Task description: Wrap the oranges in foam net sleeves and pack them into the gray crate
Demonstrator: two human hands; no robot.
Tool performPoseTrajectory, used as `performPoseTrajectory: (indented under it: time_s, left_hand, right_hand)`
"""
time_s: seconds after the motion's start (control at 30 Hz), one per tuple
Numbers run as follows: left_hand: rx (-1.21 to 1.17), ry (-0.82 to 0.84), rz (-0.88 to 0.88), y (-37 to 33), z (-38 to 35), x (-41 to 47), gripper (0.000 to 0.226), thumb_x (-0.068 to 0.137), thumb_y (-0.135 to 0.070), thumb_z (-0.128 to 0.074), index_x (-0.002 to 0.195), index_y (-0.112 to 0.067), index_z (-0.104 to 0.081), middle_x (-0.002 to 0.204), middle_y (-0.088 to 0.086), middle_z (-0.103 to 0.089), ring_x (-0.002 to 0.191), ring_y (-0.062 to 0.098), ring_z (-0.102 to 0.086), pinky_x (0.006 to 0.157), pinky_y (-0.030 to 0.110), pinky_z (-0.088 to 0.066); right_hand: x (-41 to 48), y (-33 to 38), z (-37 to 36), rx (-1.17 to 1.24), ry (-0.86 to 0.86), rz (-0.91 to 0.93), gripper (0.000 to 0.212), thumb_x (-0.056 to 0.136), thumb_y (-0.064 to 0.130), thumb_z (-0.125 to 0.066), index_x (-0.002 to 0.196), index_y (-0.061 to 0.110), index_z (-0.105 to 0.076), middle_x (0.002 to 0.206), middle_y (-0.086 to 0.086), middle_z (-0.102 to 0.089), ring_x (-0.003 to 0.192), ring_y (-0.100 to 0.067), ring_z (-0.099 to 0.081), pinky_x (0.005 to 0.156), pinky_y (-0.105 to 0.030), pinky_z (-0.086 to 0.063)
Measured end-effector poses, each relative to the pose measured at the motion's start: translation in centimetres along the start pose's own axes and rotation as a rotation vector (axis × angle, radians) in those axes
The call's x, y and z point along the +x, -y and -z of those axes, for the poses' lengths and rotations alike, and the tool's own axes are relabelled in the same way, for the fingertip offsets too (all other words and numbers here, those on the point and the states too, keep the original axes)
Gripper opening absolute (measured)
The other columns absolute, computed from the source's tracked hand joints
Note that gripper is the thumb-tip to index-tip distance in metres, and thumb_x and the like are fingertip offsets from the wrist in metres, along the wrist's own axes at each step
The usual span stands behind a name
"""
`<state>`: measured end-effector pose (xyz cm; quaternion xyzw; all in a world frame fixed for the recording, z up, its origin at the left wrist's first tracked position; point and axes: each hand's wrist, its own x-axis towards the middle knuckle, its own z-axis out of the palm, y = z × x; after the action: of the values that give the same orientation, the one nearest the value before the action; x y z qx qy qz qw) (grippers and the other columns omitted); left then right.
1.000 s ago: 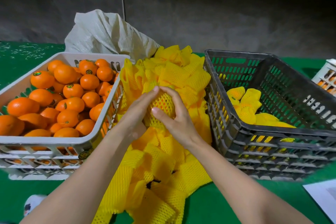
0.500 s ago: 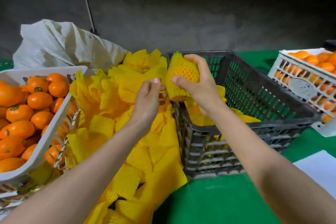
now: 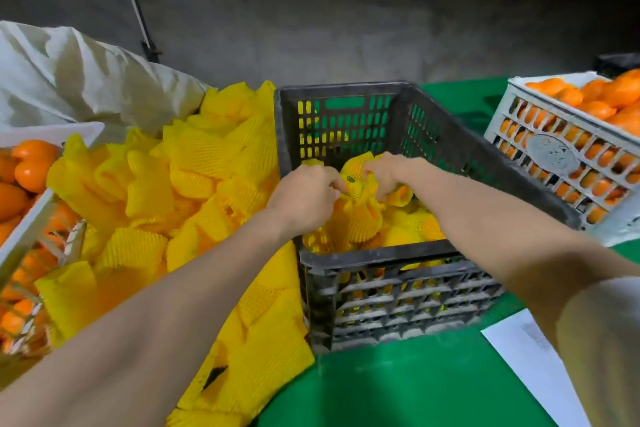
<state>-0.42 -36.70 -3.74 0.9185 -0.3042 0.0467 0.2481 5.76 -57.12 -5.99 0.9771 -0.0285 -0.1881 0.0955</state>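
head view shows the left hand (image 3: 304,194) and the right hand (image 3: 389,175) inside the gray crate (image 3: 381,255), both with fingers curled, pinching the foam net sleeve (image 3: 362,161) around one orange (image 3: 352,180), above other wrapped oranges (image 3: 408,236). a pile of loose sleeves (image 3: 194,177) lies just beside the crate on the green worktop (image 3: 398,385)

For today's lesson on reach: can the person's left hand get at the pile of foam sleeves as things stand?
Probably yes, once it lets go: the left hand grips the wrapped orange in the gray crate, but the sleeve pile lies uncovered beside that crate.
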Motion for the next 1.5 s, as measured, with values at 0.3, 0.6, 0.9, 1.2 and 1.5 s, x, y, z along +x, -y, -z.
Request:
performPoseTrajectory:
  time_s: [0.3, 0.6, 0.9, 1.2, 1.5]
  left_hand:
    - [-0.018, 0.0, 0.015, 0.0, 0.1, -0.4, 0.015, 0.093, -0.022, -0.057, 0.103, -0.021, -0.068, 0.103, 0.002, -0.067, 0.095, 0.018, -0.061, 0.078, 0.036, -0.054]
    - [-0.374, -0.223, 0.124, 1.1, 1.9, -2.2, 0.029, 0.092, 0.007, -0.047, 0.109, -0.006, -0.066, 0.112, 0.008, -0.063, 0.101, 0.016, -0.06, 0.083, 0.019, -0.046]
    - [-0.631, -0.341, 0.356, 9.2, 11.7, -8.5, 0.02, 0.095, 0.006, -0.045, 0.103, -0.005, -0.06, 0.079, 0.001, -0.062, 0.052, -0.002, -0.059, 0.056, 0.017, -0.044]
    - [-0.629, -0.398, 0.468, 14.2, 13.7, -16.0, 0.018, 0.096, -0.003, -0.051, 0.093, -0.016, -0.063, 0.084, 0.001, -0.068, 0.073, 0.016, -0.066, 0.066, 0.027, -0.051]
    - [-0.74, -0.45, 0.563, 16.5, 13.7, -19.9, 0.032, 0.09, -0.008, -0.063, 0.121, -0.004, -0.055, 0.103, 0.005, -0.064, 0.088, 0.016, -0.064, 0.073, 0.03, -0.053]
  right_hand:
    - [1.3, 0.9, -1.5, 0.061, 0.149, 0.019, 0.111, 0.076, 0.018, -0.072, 0.144, 0.044, 0.011, 0.156, -0.014, 0.012, 0.143, -0.039, 0.004, 0.113, -0.054, -0.019]
    - [-5.5, 5.7, 3.0, 0.325, -0.642, 0.236, 0.052, 0.087, 0.025, -0.062, 0.136, 0.018, -0.044, 0.136, -0.008, -0.049, 0.124, -0.026, -0.047, 0.101, -0.038, -0.04]
    - [-15.2, 18.6, 3.8, 0.75, -1.002, 0.699, 0.023, 0.084, 0.01, -0.058, 0.106, 0.003, -0.063, 0.106, -0.012, -0.064, 0.098, -0.024, -0.059, 0.085, -0.026, -0.041]
    - [-7.1, 30.4, -2.3, 0.785, -0.23, 0.175, 0.063, 0.087, 0.044, -0.059, 0.125, -0.001, -0.036, 0.123, -0.025, -0.053, 0.116, -0.039, -0.051, 0.086, -0.041, -0.041]
    - [-9.6, 30.7, -1.0, 1.531, -0.49, 0.229, 0.035, 0.082, -0.005, -0.062, 0.109, 0.015, -0.05, 0.101, -0.012, -0.056, 0.085, -0.024, -0.065, 0.075, -0.042, -0.054]
